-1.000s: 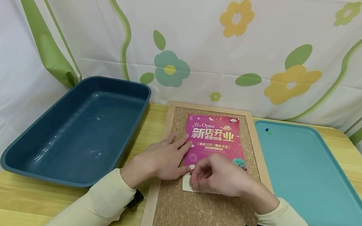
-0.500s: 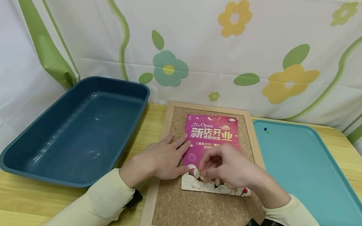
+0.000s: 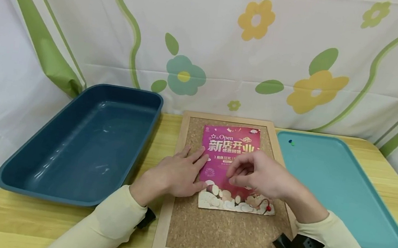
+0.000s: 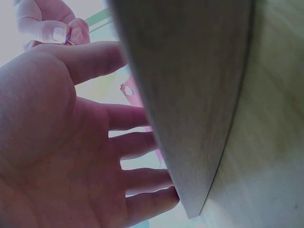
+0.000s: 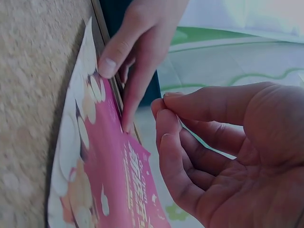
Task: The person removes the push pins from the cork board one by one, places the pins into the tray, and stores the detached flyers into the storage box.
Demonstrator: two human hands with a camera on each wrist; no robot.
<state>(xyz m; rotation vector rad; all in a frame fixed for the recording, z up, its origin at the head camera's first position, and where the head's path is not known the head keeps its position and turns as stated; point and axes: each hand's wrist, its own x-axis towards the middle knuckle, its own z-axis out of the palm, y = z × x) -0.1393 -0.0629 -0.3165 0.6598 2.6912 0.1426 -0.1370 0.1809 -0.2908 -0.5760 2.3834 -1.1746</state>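
A pink-purple poster (image 3: 216, 169) with a white printed lower edge lies on a wood-framed corkboard (image 3: 223, 235). Fingers spread, my left hand (image 3: 180, 175) rests along the poster's left side and the board's frame; its thumb touches the poster near the lower left corner. Over the middle of the poster is my right hand (image 3: 261, 174), raised off the paper. Thumb and index finger pinch a tiny thing that looks like a pushpin (image 4: 69, 41), its thin tip showing in the left wrist view. In the right wrist view the fingertips hide it.
A deep dark-blue tub (image 3: 82, 147) stands left of the board. On the right lies a flat teal tray (image 3: 345, 198), with small blue and green pushpins (image 3: 291, 142) near its far left corner. A floral curtain (image 3: 223, 41) hangs behind the wooden table (image 3: 22, 218).
My right hand has moved up and to the right from the poster's lower edge, uncovering its printed bottom. The left hand keeps its place on the board.
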